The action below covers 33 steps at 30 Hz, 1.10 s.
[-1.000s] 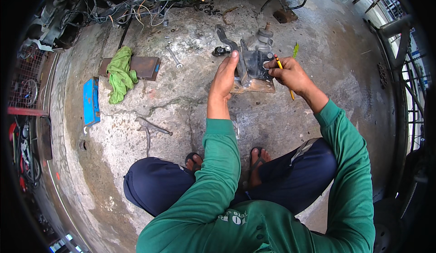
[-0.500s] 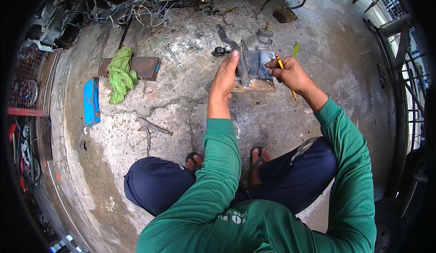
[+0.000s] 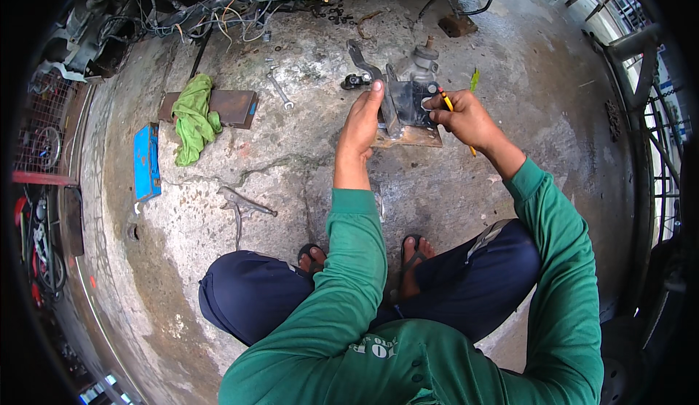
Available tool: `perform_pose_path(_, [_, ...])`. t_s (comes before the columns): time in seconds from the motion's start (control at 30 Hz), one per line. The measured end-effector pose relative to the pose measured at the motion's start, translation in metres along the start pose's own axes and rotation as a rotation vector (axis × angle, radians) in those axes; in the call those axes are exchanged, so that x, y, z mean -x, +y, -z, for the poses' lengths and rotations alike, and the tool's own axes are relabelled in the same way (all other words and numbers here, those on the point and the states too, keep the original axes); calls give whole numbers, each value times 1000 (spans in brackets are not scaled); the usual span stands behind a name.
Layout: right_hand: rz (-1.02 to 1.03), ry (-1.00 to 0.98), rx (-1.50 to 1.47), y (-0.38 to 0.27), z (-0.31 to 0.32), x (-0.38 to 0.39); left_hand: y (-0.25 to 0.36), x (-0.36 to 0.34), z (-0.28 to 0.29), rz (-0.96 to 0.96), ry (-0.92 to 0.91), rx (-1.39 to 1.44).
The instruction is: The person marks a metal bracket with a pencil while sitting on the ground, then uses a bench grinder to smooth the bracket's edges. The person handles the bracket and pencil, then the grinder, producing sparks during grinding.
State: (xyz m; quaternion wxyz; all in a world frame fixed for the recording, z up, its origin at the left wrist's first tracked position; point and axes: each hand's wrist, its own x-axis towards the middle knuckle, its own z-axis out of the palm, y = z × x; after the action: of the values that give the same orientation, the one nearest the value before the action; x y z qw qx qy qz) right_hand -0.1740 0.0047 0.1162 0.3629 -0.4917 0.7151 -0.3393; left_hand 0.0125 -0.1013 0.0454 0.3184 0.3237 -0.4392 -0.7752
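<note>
A metal bracket assembly (image 3: 394,106) stands on a flat rusty wooden-looking block (image 3: 419,137), with a curved dark lever (image 3: 358,57) and a grey cylindrical part (image 3: 424,64) at its far side. My left hand (image 3: 358,130) grips the bracket's left side, thumb up along its edge; the other fingers are mostly hidden. A yellow pencil (image 3: 446,101) passes slantwise through my right hand (image 3: 466,120). Its thumb and forefinger are pinched together at the right edge of the bracket's dark flat face (image 3: 412,103), where a small pale spot shows.
At left lie a green cloth (image 3: 191,117) over a brown metal bar (image 3: 231,109), a blue case (image 3: 146,163), a wrench (image 3: 279,90) and locking pliers (image 3: 246,203). Loose wiring (image 3: 226,19) crosses the far left, and a metal gate (image 3: 659,128) stands at right.
The bracket's flat face looks darker than before, when it was pale grey-blue. My right hand and the pencil have barely shifted; my left hand stays in place.
</note>
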Motion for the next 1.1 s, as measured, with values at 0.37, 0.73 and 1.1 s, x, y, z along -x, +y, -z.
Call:
perform_pose_path(0.37, [-23, -9, -2, -3, 1, 1, 5, 5, -6, -3, 30, -11])
perform_pose_path(0.73, [-24, -8, 8, -1, 1, 0, 5, 5, -7, -22, 42, -18])
perform_pose_path(1.1, [-10, -11, 1, 2, 1, -1, -4, -3, -1, -6, -13, 38])
